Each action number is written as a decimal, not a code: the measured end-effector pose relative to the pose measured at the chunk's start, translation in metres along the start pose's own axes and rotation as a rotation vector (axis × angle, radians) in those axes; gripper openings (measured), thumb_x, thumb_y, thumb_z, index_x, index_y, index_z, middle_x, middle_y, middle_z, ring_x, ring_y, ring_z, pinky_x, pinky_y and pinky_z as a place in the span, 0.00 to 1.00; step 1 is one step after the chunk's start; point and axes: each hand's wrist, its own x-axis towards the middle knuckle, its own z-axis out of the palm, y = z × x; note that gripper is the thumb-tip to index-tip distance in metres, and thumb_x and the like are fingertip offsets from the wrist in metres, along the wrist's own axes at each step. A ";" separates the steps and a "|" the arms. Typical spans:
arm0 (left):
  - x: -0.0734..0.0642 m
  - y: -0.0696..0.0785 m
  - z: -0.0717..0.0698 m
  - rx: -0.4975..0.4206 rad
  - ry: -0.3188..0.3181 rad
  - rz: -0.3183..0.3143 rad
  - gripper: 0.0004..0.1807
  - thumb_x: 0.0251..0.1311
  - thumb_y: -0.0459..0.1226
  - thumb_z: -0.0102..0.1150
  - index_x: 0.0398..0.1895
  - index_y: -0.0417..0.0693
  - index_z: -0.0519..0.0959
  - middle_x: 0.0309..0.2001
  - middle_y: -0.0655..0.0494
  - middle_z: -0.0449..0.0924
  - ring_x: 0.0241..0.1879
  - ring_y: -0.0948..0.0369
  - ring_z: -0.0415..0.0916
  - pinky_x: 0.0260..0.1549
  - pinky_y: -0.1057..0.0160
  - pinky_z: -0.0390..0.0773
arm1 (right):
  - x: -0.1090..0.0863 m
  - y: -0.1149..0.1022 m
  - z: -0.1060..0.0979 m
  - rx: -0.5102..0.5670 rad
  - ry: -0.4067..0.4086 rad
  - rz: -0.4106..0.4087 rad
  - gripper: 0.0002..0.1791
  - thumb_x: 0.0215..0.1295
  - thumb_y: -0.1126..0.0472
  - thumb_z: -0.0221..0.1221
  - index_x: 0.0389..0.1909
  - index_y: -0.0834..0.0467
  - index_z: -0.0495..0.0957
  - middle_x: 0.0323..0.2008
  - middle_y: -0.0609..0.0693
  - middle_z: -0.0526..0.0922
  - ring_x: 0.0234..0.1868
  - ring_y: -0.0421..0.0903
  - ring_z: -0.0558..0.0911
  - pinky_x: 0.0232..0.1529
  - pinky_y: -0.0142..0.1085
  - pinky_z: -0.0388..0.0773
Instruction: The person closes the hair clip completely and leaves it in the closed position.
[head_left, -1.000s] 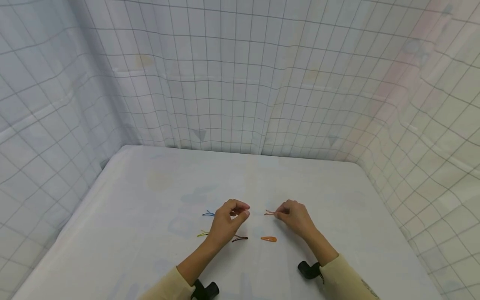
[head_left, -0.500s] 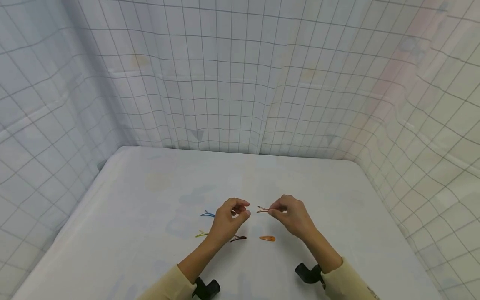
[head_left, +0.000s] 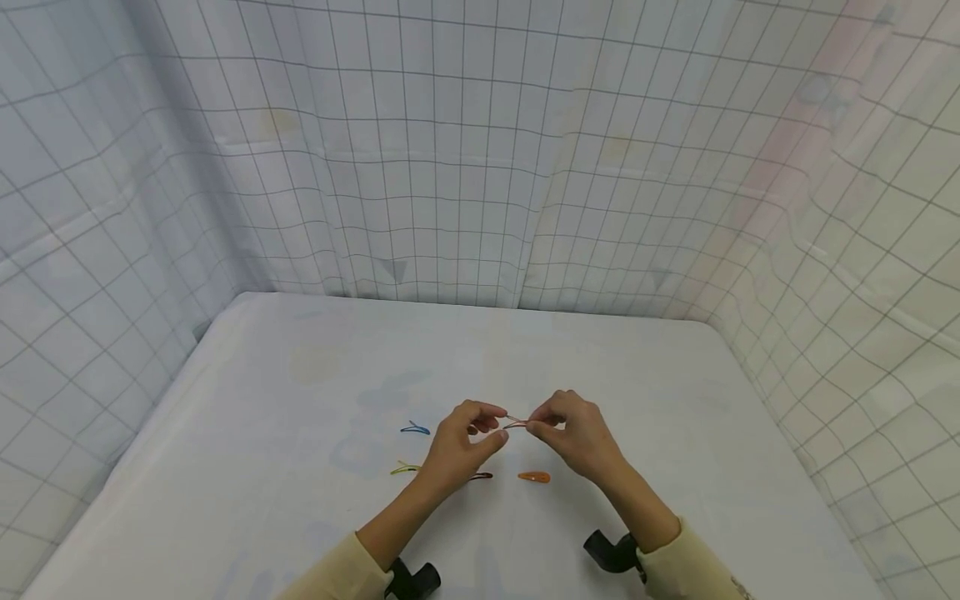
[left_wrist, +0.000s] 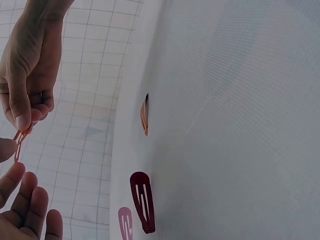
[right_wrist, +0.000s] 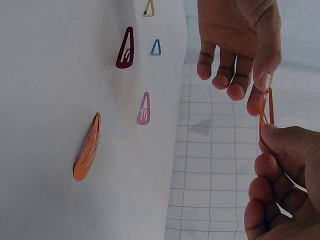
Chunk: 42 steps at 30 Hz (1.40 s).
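Observation:
Thumb and forefinger of my right hand (head_left: 573,429) pinch an orange-red snap hair clip (head_left: 516,422) by one end, above the table. Its two arms are spread apart toward my left hand (head_left: 457,446). The left forefinger and thumb tips meet the free ends of those arms, one on each side. In the right wrist view, the hair clip (right_wrist: 271,110) spans the two hands. Below them lie an orange hair clip (head_left: 535,477) and a dark red one (left_wrist: 142,200). A pink hair clip (right_wrist: 144,109) shows in the wrist views, hidden by the left hand in the head view.
To the left on the white-covered table (head_left: 300,467) lie a blue hair clip (head_left: 415,428) and a yellow one (head_left: 405,467). Gridded white curtains (head_left: 450,167) enclose the back and sides. Black wrist devices (head_left: 611,552) sit near both sleeves.
The right hand has moved left with the hair clip, bringing its spread ends to the left hand's fingertips. The left hand has shifted slightly right.

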 end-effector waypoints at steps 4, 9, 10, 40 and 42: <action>-0.001 0.001 0.000 0.005 0.008 0.010 0.13 0.55 0.36 0.64 0.44 0.56 0.80 0.37 0.58 0.77 0.40 0.60 0.74 0.45 0.53 0.74 | 0.000 -0.001 0.001 -0.010 -0.004 0.004 0.02 0.52 0.62 0.68 0.27 0.53 0.84 0.26 0.39 0.79 0.34 0.37 0.77 0.35 0.36 0.78; -0.001 0.001 0.000 0.002 0.013 0.026 0.12 0.55 0.38 0.64 0.44 0.51 0.80 0.37 0.58 0.77 0.40 0.60 0.74 0.45 0.53 0.74 | 0.000 -0.001 0.003 -0.010 -0.014 0.020 0.02 0.53 0.62 0.68 0.27 0.53 0.84 0.26 0.39 0.79 0.35 0.38 0.76 0.35 0.39 0.78; -0.001 0.001 0.000 0.003 0.014 0.030 0.12 0.55 0.38 0.64 0.44 0.50 0.80 0.37 0.57 0.77 0.40 0.60 0.74 0.45 0.53 0.74 | -0.001 -0.001 0.003 -0.011 -0.014 0.018 0.02 0.53 0.62 0.68 0.26 0.52 0.84 0.26 0.39 0.79 0.35 0.38 0.76 0.36 0.40 0.79; -0.001 -0.004 -0.002 -0.014 0.156 0.084 0.07 0.59 0.43 0.61 0.33 0.49 0.80 0.31 0.63 0.77 0.35 0.67 0.73 0.38 0.68 0.74 | 0.006 -0.013 0.017 0.023 -0.024 -0.053 0.04 0.55 0.57 0.67 0.32 0.49 0.83 0.29 0.39 0.80 0.36 0.37 0.76 0.38 0.33 0.77; -0.001 -0.004 -0.003 -0.015 0.158 0.081 0.05 0.59 0.41 0.61 0.32 0.50 0.80 0.31 0.63 0.77 0.35 0.67 0.73 0.38 0.68 0.74 | 0.007 -0.014 0.019 0.033 -0.027 -0.053 0.04 0.55 0.57 0.66 0.32 0.50 0.83 0.29 0.39 0.80 0.36 0.37 0.76 0.38 0.32 0.77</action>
